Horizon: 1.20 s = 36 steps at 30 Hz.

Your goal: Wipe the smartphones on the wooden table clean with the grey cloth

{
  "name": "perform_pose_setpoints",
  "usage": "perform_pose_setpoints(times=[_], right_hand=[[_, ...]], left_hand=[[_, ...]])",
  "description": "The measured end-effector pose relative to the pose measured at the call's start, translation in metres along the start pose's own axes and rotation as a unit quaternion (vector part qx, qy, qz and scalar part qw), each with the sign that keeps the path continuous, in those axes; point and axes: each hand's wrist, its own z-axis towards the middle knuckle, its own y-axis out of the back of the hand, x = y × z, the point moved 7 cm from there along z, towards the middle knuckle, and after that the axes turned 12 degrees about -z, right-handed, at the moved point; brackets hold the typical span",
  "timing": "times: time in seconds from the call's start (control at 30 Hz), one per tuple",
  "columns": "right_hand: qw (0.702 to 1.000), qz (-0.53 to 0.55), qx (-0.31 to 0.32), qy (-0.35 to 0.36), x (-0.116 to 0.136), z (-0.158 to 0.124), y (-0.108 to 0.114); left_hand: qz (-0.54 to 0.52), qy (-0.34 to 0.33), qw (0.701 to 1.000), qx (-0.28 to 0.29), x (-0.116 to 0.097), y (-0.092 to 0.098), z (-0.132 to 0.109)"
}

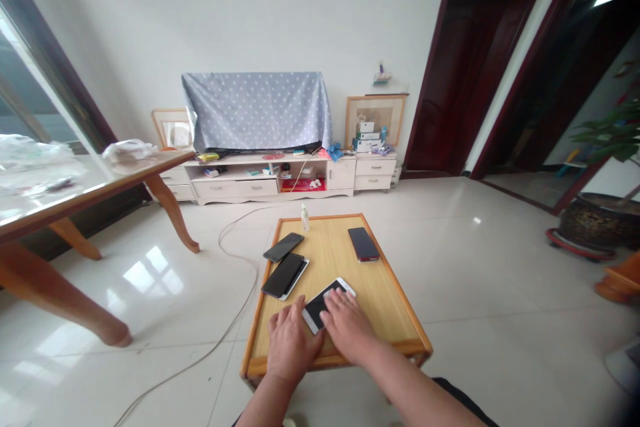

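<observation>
R fingers (338,297) flat, spread on white phone (316,310), not gripping; L fingers (286,315) open, just beside its lower-left edge. Phone's at near end of wood table (395,297), w/ 2 black phones (284,275) to L, dark phone (363,243) far R, small bottle (305,218) at far edge.

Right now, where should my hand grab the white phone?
Pinch the white phone by its uncovered far end, coming from above: it lies flat and slanted on the wood, and your right hand covers its middle.
</observation>
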Motion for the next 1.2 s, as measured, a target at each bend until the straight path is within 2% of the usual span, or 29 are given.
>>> perform_pose_setpoints(times=[0.07, 0.13, 0.17, 0.27, 0.33, 0.4, 0.5, 0.53, 0.6, 0.67, 0.73, 0.77, 0.87, 0.93, 1.0, 1.13, 1.2], right_hand=[[0.995, 0.035, 0.006, 0.089, 0.024, -0.008, -0.004], [0.992, 0.046, 0.004, 0.116, 0.029, -0.009, -0.003], [0.994, 0.040, 0.002, 0.098, 0.022, -0.006, -0.002], [0.999, -0.001, -0.011, -0.039, -0.018, 0.009, 0.005], [0.996, -0.017, -0.016, -0.084, -0.028, 0.012, 0.006], [0.999, -0.008, -0.016, -0.043, -0.013, 0.008, 0.001], [0.995, 0.031, -0.016, 0.091, 0.025, -0.004, -0.005], [0.993, 0.036, -0.016, 0.111, 0.030, -0.005, -0.004], [0.997, 0.026, -0.017, 0.077, 0.019, 0.000, -0.001], [1.000, 0.000, -0.022, -0.018, -0.005, 0.009, 0.004], [0.997, -0.014, -0.024, -0.069, -0.017, 0.013, 0.005], [0.998, -0.011, -0.024, -0.060, -0.014, 0.013, 0.003], [0.997, 0.027, -0.027, 0.063, 0.019, 0.007, -0.004], [0.992, 0.042, -0.031, 0.115, 0.032, 0.005, -0.004], [0.995, 0.033, -0.032, 0.086, 0.021, 0.011, -0.002], [0.997, -0.009, -0.032, -0.063, -0.023, 0.027, 0.003], [0.998, -0.005, -0.032, -0.053, -0.020, 0.025, -0.002]], left_hand=[[-0.001, -0.017, 1.000, 0.005, 0.002, -0.003, 0.000], [0.000, -0.022, 1.000, 0.005, 0.002, -0.005, -0.001], [0.002, -0.017, 1.000, 0.001, 0.002, -0.005, -0.001], [0.007, 0.005, 1.000, -0.011, -0.001, -0.002, 0.000], [0.008, 0.010, 1.000, -0.010, -0.003, -0.002, 0.000], [0.007, 0.003, 1.000, -0.010, -0.002, -0.002, 0.000], [0.007, -0.020, 1.000, 0.000, 0.000, -0.005, 0.000], [0.008, -0.021, 1.000, 0.000, 0.001, -0.006, -0.001], [0.011, -0.017, 1.000, -0.006, 0.001, -0.005, -0.001], [0.010, -0.011, 1.000, -0.014, 0.000, -0.004, -0.001], [0.007, -0.013, 1.000, -0.014, -0.001, -0.004, -0.001], [0.007, -0.014, 1.000, -0.015, -0.001, -0.004, -0.001], [0.004, -0.026, 1.000, -0.011, -0.001, -0.005, -0.001], [0.002, -0.027, 1.000, -0.014, -0.002, -0.005, -0.002], [0.001, -0.019, 1.000, -0.020, -0.003, -0.003, -0.002], [0.006, -0.009, 1.000, -0.013, -0.008, -0.002, -0.001], [0.011, -0.010, 1.000, -0.006, -0.008, -0.002, 0.000]])
